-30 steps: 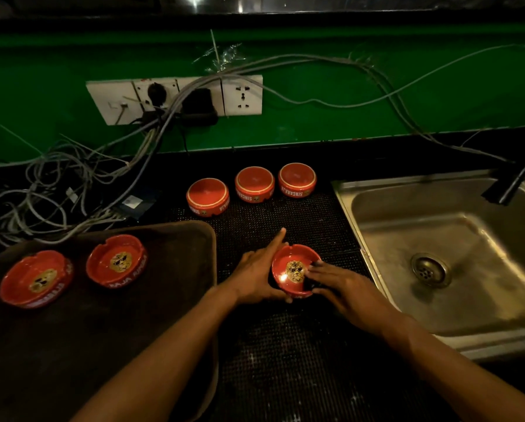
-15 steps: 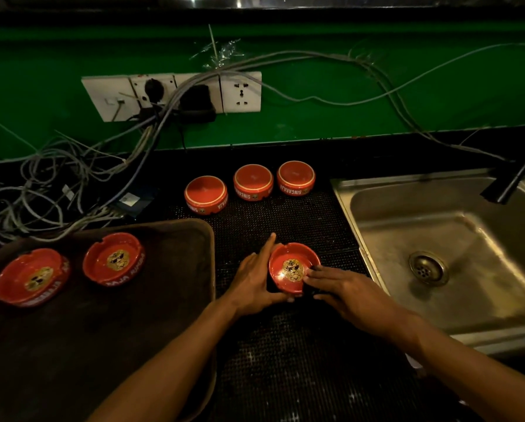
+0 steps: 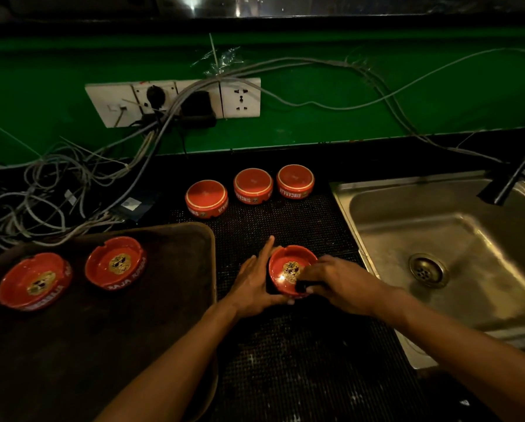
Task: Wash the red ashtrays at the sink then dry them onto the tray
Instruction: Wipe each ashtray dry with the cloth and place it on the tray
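The left hand (image 3: pixel 252 287) cups the side of a tilted ashtray (image 3: pixel 287 268), thumb under its near rim, forefinger straight. The right hand (image 3: pixel 338 284) reaches into it, fingers curled; whether they pinch anything I cannot tell. The ashtray sits on the mat (image 3: pixel 300 360), between tray (image 3: pixel 163 300) and sink (image 3: pixel 452 248). Two ashtrays (image 3: pixel 115 263) lie on the tray.

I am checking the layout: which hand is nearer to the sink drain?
Right. The right hand lies between the held ashtray and the drain; the left hand is beyond the ashtray.
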